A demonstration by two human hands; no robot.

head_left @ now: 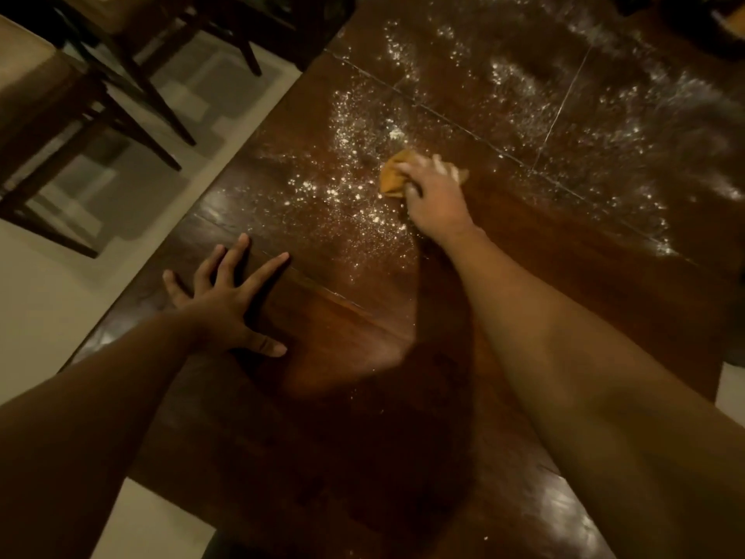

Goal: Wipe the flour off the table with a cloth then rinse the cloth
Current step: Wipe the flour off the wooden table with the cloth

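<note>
The right hand is reaching out over the dark wooden bench, and its grip is clamped on a bunched orange cloth, fingers curled over the top and pressing it down on the wood. The cloth sits near the middle of the bench, touching the edge of the nearest flour. That patch is a loose scatter just to the cloth's left, trailing back toward the person. A wider, smeared belt of flour lies beyond the cloth, with its long axis running across the far part of the bench and down toward the right edge. The wood under the right forearm shows hardly any white. So the next stroke probably has to go left into the near scatter or forward into the far belt, and the right hand is much the nearer to both. The left hand holds nothing (its grip is apart, fingers spread and straight), and it rests flat on the bench near the left edge, well apart from the cloth, seemingly as a brace. No bowl, sink or tap is in view for the rinse, and a dark shape in the far right corner is too dim to identify. Dark chairs stand on the pale floor to the left.
</note>
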